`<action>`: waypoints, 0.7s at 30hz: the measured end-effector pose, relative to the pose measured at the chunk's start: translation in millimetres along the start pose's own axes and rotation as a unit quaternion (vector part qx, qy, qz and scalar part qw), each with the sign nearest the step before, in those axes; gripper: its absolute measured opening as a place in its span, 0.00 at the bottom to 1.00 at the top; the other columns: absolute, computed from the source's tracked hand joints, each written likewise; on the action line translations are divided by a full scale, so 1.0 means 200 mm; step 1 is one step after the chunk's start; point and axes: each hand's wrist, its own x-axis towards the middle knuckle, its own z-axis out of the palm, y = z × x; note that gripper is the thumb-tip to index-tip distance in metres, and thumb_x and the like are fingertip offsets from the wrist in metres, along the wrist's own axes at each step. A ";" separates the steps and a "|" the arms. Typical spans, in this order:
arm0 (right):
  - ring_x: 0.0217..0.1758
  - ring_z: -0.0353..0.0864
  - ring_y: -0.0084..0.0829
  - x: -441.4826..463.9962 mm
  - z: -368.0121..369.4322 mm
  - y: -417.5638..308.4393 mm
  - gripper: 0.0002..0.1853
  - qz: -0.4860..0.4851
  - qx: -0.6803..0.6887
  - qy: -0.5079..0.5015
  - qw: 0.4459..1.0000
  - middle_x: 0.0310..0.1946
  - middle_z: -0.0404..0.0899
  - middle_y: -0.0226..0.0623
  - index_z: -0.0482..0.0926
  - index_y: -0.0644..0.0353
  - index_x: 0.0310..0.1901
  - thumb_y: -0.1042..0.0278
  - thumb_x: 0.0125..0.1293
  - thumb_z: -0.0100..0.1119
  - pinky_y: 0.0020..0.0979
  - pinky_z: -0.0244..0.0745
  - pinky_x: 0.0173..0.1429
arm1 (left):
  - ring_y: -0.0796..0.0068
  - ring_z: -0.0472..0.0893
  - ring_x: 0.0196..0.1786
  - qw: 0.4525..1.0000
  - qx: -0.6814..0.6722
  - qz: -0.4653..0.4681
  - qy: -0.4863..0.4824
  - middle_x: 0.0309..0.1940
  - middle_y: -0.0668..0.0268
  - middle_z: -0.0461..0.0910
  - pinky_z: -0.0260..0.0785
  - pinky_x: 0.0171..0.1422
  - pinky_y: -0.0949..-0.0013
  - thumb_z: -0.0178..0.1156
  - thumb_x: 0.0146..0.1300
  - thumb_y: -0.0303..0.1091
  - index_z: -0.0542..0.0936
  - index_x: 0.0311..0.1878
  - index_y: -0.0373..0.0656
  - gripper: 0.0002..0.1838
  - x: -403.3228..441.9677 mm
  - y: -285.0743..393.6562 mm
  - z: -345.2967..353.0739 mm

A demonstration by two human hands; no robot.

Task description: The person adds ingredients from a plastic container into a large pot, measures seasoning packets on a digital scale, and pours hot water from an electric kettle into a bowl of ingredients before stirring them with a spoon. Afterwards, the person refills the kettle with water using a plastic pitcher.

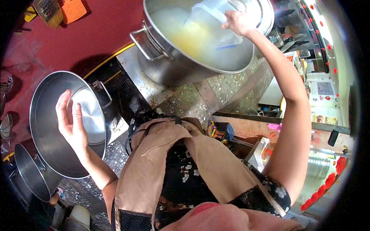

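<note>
My right hand (239,24) is closed on a clear plastic jug (208,12), which is tilted inside the large steel stockpot (169,71) at the top. Steam blurs the pale yellow liquid (192,38) in that pot and part of the jug. How the fingers sit on the jug is partly hidden. At the left, my left hand (72,121) is held up with its fingers stretched out, holding nothing. Behind it is a second steel pot (42,131), its shiny bottom showing. Whether the hand touches this pot, I cannot tell.
A smaller steel pot (32,173) stands at the lower left. A loop handle (148,48) sticks out from the stockpot. On the dark red surface (111,23) lie an orange piece (73,10) and a brush-like tool (49,13). The floor (185,96) is speckled.
</note>
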 end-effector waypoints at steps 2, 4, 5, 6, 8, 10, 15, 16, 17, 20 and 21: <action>0.39 0.79 0.44 -0.03 -0.04 -0.01 0.19 0.002 -0.004 0.020 1.000 0.28 0.79 0.41 0.75 0.58 0.32 0.50 0.50 0.64 0.43 0.70 0.43 | 0.69 0.66 0.61 1.000 -0.003 -0.002 -0.001 0.57 0.59 0.67 0.57 0.66 0.64 0.53 0.62 0.24 0.71 0.55 0.36 0.17 -0.01 0.00 0.00; 0.38 0.79 0.44 -0.05 -0.10 -0.03 0.18 0.001 -0.011 0.043 0.999 0.27 0.79 0.42 0.74 0.58 0.30 0.50 0.50 0.64 0.44 0.70 0.42 | 0.69 0.67 0.61 1.000 -0.003 -0.007 -0.001 0.57 0.59 0.67 0.57 0.66 0.64 0.53 0.62 0.23 0.72 0.55 0.36 0.17 -0.01 0.00 0.01; 0.37 0.79 0.44 -0.07 -0.14 -0.03 0.19 0.005 -0.005 0.027 1.000 0.27 0.79 0.42 0.74 0.59 0.29 0.50 0.50 0.64 0.43 0.70 0.42 | 0.69 0.67 0.61 1.000 -0.003 -0.005 -0.002 0.57 0.59 0.67 0.57 0.66 0.64 0.53 0.62 0.23 0.72 0.55 0.36 0.17 -0.02 0.00 0.00; 0.36 0.79 0.44 -0.09 -0.17 -0.04 0.19 0.009 0.001 0.012 1.000 0.26 0.79 0.42 0.74 0.59 0.29 0.51 0.50 0.64 0.43 0.70 0.42 | 0.69 0.67 0.61 1.000 -0.001 -0.007 -0.001 0.57 0.59 0.68 0.58 0.65 0.65 0.53 0.62 0.23 0.72 0.55 0.36 0.17 -0.02 0.00 0.00; 0.36 0.79 0.44 -0.12 -0.19 -0.03 0.19 0.004 -0.002 0.023 1.000 0.26 0.79 0.42 0.74 0.59 0.29 0.50 0.50 0.65 0.42 0.69 0.42 | 0.69 0.67 0.60 1.000 0.001 -0.005 -0.003 0.57 0.59 0.68 0.58 0.65 0.65 0.53 0.62 0.23 0.72 0.55 0.36 0.17 -0.02 0.00 0.00; 0.36 0.79 0.43 -0.16 -0.21 -0.01 0.19 0.001 -0.006 0.035 0.999 0.25 0.79 0.42 0.74 0.59 0.29 0.50 0.50 0.65 0.42 0.69 0.41 | 0.69 0.67 0.60 1.000 -0.007 -0.007 -0.010 0.56 0.60 0.68 0.59 0.64 0.66 0.53 0.62 0.24 0.72 0.55 0.36 0.17 -0.02 -0.01 0.01; 0.37 0.79 0.42 -0.33 -0.32 -0.02 0.17 0.002 -0.030 0.093 0.995 0.29 0.78 0.39 0.74 0.59 0.31 0.53 0.51 0.63 0.41 0.69 0.42 | 0.70 0.69 0.57 0.998 -0.023 -0.006 -0.056 0.54 0.60 0.70 0.59 0.63 0.67 0.54 0.62 0.25 0.74 0.52 0.37 0.14 0.04 0.03 0.16; 0.36 0.78 0.42 -0.39 -0.36 -0.04 0.16 0.012 -0.024 0.110 0.994 0.30 0.78 0.37 0.74 0.58 0.32 0.54 0.52 0.63 0.40 0.70 0.40 | 0.69 0.70 0.57 0.996 -0.032 0.010 -0.079 0.52 0.60 0.71 0.60 0.62 0.66 0.55 0.61 0.25 0.74 0.51 0.38 0.14 0.06 0.04 0.21; 0.36 0.78 0.42 -0.45 -0.39 -0.03 0.16 0.023 -0.022 0.114 0.993 0.30 0.78 0.37 0.74 0.58 0.32 0.54 0.52 0.63 0.40 0.70 0.40 | 0.67 0.70 0.56 0.993 -0.041 0.026 -0.104 0.51 0.60 0.72 0.60 0.61 0.66 0.56 0.60 0.26 0.74 0.49 0.38 0.14 0.07 0.06 0.27; 0.33 0.77 0.42 -0.68 -0.51 0.04 0.17 0.062 -0.007 0.197 0.979 0.28 0.76 0.37 0.73 0.59 0.31 0.54 0.51 0.64 0.39 0.70 0.35 | 0.63 0.72 0.53 0.979 0.007 0.063 -0.192 0.46 0.58 0.74 0.62 0.59 0.64 0.57 0.57 0.26 0.75 0.47 0.38 0.13 0.05 0.10 0.50; 0.32 0.77 0.42 -0.78 -0.55 0.06 0.17 0.109 -0.004 0.189 0.976 0.26 0.75 0.38 0.72 0.59 0.31 0.54 0.51 0.64 0.39 0.70 0.34 | 0.62 0.73 0.52 0.969 0.011 0.071 -0.237 0.45 0.58 0.75 0.62 0.58 0.64 0.57 0.56 0.25 0.76 0.46 0.38 0.13 0.02 0.12 0.58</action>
